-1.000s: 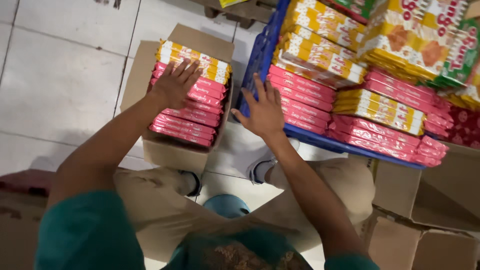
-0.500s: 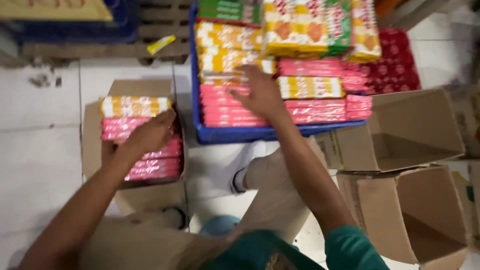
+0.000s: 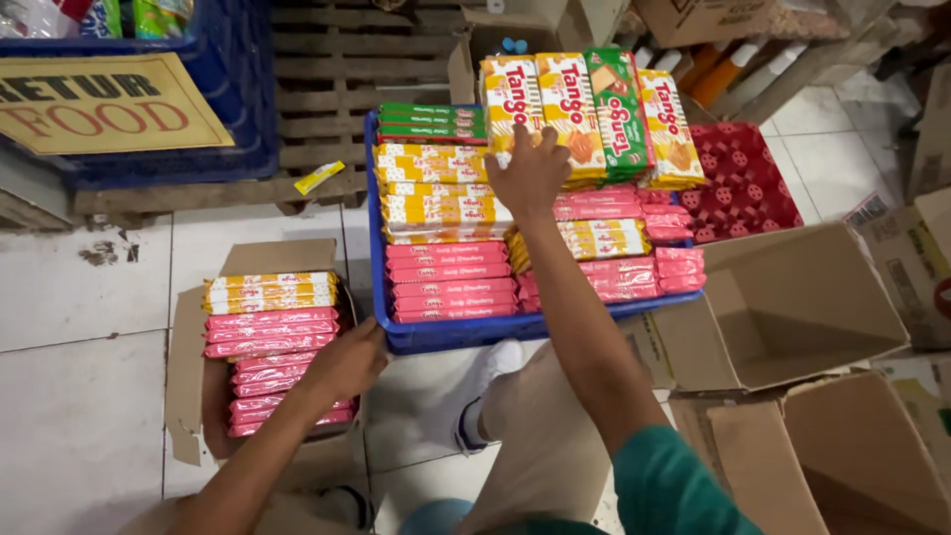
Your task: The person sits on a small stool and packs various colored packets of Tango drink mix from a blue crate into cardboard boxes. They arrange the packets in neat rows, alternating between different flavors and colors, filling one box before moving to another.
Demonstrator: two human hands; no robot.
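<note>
Head view. The landmark is the blue plastic crate (image 3: 436, 335), which stands on the tiled floor (image 3: 79, 396) and is filled with flat stacks of wafer packs.

Right hand (image 3: 530, 173): extended over the far part of the crate. The fingers (image 3: 519, 141) are spread and lie on the lower edge of the upright yellow wafer packs (image 3: 540, 94), which stand in a row with a green pack (image 3: 619, 94) at the far end of the crate. No pack is pinched. Directly below the hand lie yellow-and-white packs (image 3: 436, 198); nearer the person lie pink wafer packs (image 3: 451, 282).

Left hand (image 3: 347, 362): positioned left of the crate, at the right edge of an open cardboard box (image 3: 188, 396). The fingers are curled against the pink packs in the box (image 3: 267, 342); it cannot be told whether they pinch one. A layer of yellow packs (image 3: 269, 292) lies at the far end of that box.

Right of the crate: an empty open carton (image 3: 792, 317) and a red patterned package (image 3: 743, 183). Beyond the crate: a wooden pallet (image 3: 337, 59).
</note>
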